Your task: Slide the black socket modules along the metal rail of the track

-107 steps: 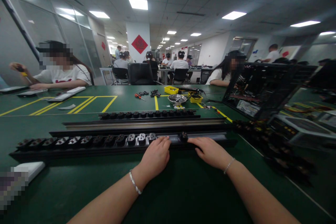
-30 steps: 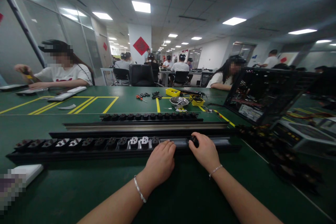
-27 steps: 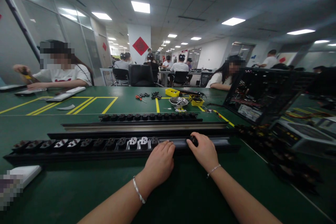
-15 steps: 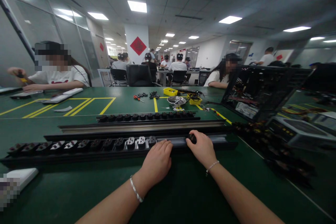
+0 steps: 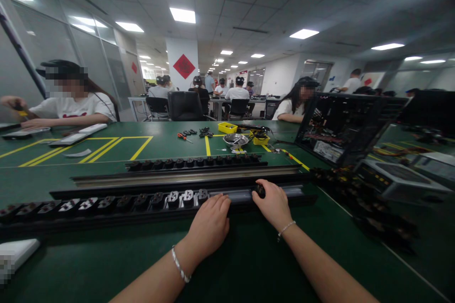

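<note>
A long black channel (image 5: 298, 200) lies across the green table, with a row of socket modules (image 5: 158, 200), mostly black and some white, seated along its left stretch. My left hand (image 5: 210, 220) is closed over the near edge of this channel, beside the last module in the row; its thumb is hidden. Farther right, my right hand (image 5: 273, 203) pinches a small black socket module (image 5: 260, 191) over the bare stretch of the channel. How far that module sits inside the channel I cannot tell.
Behind lie another metal channel (image 5: 142, 180) and a second socket row (image 5: 199, 163). A steel bowl (image 5: 235, 140), yellow bins (image 5: 227, 127) and a screwdriver (image 5: 185, 138) stand farther back. At right are an open computer case (image 5: 327, 149), a power supply (image 5: 401, 177) and bundled dark cables (image 5: 377, 213). Co-workers sit across the table.
The view has shifted slightly, so the table things appear a little lower and farther left. Both hands keep nearly the same place on the channel, the right with the socket module in its fingers.
</note>
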Available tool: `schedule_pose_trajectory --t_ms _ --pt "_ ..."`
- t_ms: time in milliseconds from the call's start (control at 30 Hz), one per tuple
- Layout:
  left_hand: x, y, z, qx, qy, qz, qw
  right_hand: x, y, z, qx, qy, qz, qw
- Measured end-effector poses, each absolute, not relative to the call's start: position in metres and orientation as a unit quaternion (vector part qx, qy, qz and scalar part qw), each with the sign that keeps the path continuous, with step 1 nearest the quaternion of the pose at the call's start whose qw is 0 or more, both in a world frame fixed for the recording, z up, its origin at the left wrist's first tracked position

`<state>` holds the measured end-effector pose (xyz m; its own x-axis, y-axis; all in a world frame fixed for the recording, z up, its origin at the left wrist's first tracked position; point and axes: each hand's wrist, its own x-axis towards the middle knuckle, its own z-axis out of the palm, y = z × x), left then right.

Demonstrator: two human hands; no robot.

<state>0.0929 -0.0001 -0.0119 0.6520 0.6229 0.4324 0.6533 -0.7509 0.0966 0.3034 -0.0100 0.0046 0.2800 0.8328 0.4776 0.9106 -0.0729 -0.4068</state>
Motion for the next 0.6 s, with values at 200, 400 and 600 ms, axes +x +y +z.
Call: schedule_pose_trajectory --t_ms 200,400,600 --pt "0.093 -0.002 -0.008 -0.911 -0.349 -0.218 0.029 0.308 -0.011 0.007 -0.743 -0.586 -0.048 0.319" --pt "0.093 -0.002 -0.007 -0.91 -0.352 -0.219 0.026 0.315 -0.011 0.007 -0.743 -0.589 -0.06 0.313" --pt "0.092 -0.003 -0.006 -0.912 -0.349 -0.214 0.028 0.32 -0.012 0.007 -0.742 -0.588 -0.059 0.317"
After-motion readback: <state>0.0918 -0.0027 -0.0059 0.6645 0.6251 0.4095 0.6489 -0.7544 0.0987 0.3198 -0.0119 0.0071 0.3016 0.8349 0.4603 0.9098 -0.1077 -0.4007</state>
